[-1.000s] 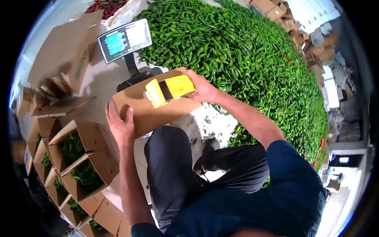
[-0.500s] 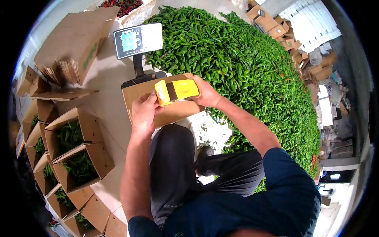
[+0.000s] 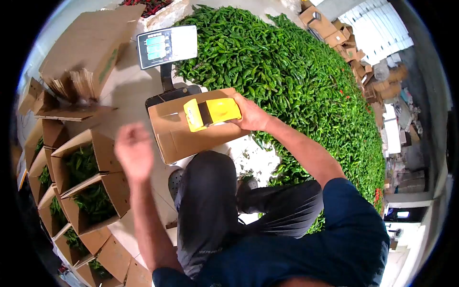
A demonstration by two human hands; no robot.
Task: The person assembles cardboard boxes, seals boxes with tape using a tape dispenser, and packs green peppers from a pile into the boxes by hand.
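Note:
My right hand [image 3: 252, 115] is wrapped round a yellow tape dispenser [image 3: 222, 110], held over a cardboard box [image 3: 177, 141]. The box lies in front of my knees with its top flaps folded shut. Off to the left of the box, my left hand [image 3: 135, 152] hangs in the air, apart from it. Motion smears its fingers, so their pose is unclear. Behind the box stands a scale with a lit display [image 3: 167, 46] on a post; the box hides most of its platform [image 3: 173, 94].
A large heap of green chili peppers [image 3: 287, 91] spreads along the right. Several open cartons [image 3: 98, 191] holding green peppers stand at left. Flattened cardboard [image 3: 86, 48] leans at the back left, and red peppers [image 3: 146, 6] sit behind it.
My left hand has let go of the tape dispenser and moved left and down, away from the box. My right hand keeps the dispenser in nearly the same spot.

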